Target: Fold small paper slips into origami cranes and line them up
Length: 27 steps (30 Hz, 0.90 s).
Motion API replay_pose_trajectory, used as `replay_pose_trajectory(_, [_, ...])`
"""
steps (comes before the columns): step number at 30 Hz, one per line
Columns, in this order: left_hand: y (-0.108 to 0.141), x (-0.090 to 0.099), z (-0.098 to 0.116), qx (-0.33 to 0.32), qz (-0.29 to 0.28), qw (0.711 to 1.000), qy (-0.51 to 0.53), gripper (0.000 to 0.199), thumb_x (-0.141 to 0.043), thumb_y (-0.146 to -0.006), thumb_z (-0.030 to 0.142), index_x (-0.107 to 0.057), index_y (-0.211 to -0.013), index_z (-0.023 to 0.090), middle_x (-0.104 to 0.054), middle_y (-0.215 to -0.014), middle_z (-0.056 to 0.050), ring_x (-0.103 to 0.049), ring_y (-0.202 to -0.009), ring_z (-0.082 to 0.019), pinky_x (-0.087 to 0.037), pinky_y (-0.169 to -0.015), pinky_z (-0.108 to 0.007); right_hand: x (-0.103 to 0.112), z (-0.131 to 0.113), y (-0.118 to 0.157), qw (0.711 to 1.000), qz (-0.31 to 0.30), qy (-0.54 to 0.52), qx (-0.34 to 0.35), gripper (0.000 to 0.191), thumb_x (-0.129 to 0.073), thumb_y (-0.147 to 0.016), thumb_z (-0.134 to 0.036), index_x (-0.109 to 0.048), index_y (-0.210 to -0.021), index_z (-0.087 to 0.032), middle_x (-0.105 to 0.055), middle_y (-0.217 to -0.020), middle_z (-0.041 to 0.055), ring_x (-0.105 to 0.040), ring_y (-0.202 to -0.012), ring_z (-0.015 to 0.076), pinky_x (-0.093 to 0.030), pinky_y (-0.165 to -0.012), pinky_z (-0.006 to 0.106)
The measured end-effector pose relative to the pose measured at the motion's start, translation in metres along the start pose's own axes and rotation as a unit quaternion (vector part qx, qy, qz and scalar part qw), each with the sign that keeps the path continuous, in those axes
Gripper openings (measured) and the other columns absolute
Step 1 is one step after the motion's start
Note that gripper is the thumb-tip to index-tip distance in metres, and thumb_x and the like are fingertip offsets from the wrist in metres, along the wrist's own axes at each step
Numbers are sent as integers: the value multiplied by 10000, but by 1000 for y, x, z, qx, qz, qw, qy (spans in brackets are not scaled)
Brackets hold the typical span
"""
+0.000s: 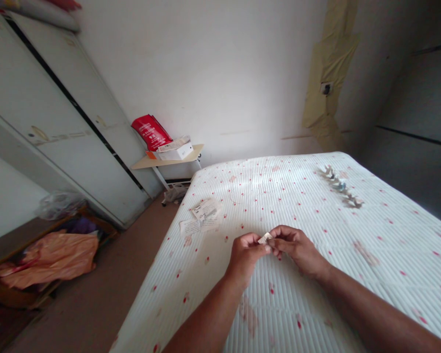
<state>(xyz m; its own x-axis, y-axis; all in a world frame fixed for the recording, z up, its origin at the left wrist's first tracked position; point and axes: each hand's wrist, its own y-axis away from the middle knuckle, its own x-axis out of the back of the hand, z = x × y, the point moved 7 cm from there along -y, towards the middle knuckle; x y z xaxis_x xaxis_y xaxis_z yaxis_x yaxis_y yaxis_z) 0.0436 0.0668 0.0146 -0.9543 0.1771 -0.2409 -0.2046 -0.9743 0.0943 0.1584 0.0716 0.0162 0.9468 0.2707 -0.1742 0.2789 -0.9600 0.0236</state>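
Note:
Between both hands, above the bed, is a small folded piece of printed paper (265, 238). My left hand (247, 252) pinches its left side with thumb and fingers. From the right, my right hand (296, 246) grips the other side, its fingertips almost touching the left ones. Most of the paper's lower part is hidden by the fingers. Loose printed paper pieces (206, 214) lie on the bed to the left of my hands. Farther off at the right, several small folded paper figures (340, 186) stand in a slanting row.
A white bed cover (279, 196) with red spots spreads beneath my hands. Behind its far left corner, a small table (169, 161) holds a red bag (151, 132) and a white box (174, 151). Grey cupboards (77, 113) line the left wall, near an orange plastic bag (53, 257).

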Motion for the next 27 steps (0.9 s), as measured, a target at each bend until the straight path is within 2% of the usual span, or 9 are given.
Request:
replay_pose_trajectory(14, [-2, -5, -2, 5, -36, 999, 19, 160, -675, -585, 231, -573, -630, 116, -582, -566, -7, -532, -578, -136, -392, -644, -272, 1, 0, 0, 999, -4, -49, -20, 230, -737, -633, -330, -634, -711, -140, -601, -593, -4, -481, -497, 79, -380, -483, 222])
replay_pose_trajectory(27, [-4, 2, -8, -3, -15, 998, -59, 175, -655, -591, 265, -560, -630, 124, -507, -563, 24, -420, -548, -90, -310, -563, -215, 6, 2, -1, 999, 25, -19, -22, 247, -729, -617, -365, -616, -654, -149, -597, -560, -3, -473, -468, 86, -376, -463, 229])
